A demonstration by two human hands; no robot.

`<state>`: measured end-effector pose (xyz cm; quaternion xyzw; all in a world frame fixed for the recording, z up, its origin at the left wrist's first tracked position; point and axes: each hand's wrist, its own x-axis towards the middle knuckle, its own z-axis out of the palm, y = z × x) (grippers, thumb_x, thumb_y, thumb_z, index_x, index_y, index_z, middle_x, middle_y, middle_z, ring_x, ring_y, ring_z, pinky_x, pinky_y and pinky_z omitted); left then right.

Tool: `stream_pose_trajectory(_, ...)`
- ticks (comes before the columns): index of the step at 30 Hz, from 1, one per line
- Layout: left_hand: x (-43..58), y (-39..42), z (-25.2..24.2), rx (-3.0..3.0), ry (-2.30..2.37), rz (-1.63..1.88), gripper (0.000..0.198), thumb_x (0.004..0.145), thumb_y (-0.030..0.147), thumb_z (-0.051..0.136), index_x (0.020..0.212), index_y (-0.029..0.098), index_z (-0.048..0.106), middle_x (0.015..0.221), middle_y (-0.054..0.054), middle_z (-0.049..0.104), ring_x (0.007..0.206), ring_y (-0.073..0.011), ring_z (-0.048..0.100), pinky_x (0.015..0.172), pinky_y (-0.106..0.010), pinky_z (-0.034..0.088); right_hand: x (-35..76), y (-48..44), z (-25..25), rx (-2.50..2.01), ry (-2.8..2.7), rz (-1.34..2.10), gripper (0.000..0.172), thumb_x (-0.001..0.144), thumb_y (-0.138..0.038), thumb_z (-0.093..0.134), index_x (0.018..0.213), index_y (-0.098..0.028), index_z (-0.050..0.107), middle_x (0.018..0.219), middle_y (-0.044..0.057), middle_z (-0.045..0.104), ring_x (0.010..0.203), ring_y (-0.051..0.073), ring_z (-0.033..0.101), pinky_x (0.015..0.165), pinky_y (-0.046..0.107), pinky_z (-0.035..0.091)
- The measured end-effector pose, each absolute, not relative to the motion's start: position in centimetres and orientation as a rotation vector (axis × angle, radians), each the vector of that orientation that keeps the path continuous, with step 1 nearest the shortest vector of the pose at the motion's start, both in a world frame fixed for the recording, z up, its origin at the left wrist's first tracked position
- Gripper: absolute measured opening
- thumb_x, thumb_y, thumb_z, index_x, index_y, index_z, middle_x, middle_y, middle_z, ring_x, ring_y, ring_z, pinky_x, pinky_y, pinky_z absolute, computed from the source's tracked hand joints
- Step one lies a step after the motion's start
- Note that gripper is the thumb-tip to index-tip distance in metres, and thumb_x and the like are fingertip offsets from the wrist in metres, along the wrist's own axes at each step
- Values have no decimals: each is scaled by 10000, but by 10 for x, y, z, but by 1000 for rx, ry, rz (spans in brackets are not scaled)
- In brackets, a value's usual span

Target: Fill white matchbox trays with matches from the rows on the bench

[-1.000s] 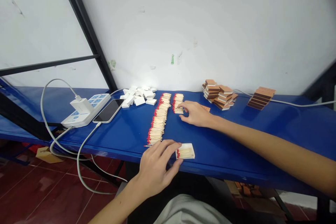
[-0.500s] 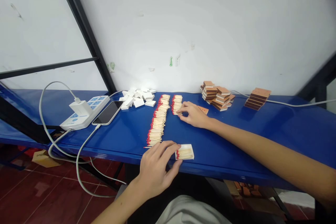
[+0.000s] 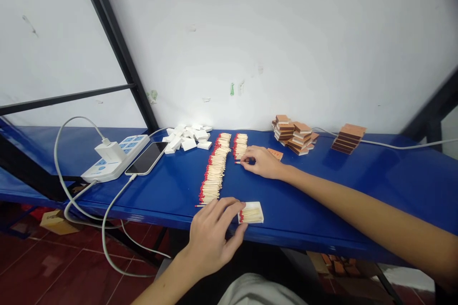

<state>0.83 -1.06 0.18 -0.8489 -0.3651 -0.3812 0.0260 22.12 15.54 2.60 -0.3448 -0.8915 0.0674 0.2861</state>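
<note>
At the front edge of the blue table my left hand point(image 3: 217, 233) pinches the left end of a white matchbox tray point(image 3: 258, 206) between thumb and fingers. Red-headed matches point(image 3: 251, 215) lie in that tray. Farther back, my right hand point(image 3: 260, 162) is closed on a match point(image 3: 237, 162), whose red head points left. It is just in front of the short row of matches point(image 3: 240, 145). A long row of matches point(image 3: 214, 171) runs down the table to the left of it. An orange matchbox piece point(image 3: 275, 153) lies behind my right hand.
White trays point(image 3: 188, 137) are heaped at the back left. Brown matchbox covers point(image 3: 295, 134) are piled at the back, with a neat stack point(image 3: 348, 138) farther right. A phone point(image 3: 147, 158), a power strip point(image 3: 119, 159) and white cables point(image 3: 110, 219) occupy the left side.
My right hand has moved slightly towards me from the short row, and a match now shows at its fingertips. My left hand still holds the tray. The view has shifted slightly.
</note>
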Motion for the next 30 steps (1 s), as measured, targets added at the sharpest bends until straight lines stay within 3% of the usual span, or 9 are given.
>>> stream_pose_trajectory(19, 7, -10, 0, -2622, -1117, -1186, 300, 928, 226, 577, 1228, 221, 567, 1145, -67, 671, 963, -216, 649, 804, -337, 528, 221, 154, 25, -948, -2355, 59, 143, 825, -111, 617, 712, -177, 676, 757, 34, 640, 763, 169, 561, 707, 279, 391)
stream_pose_trajectory(30, 9, -9, 2, -2595, -1084, -1197, 281, 925, 215, 577, 1206, 207, 575, 1124, -68, 677, 939, -208, 650, 794, -330, 529, 222, 155, 22, -937, -2324, 50, 109, 844, -128, 616, 794, -187, 693, 778, 23, 647, 766, 159, 568, 735, 272, 411)
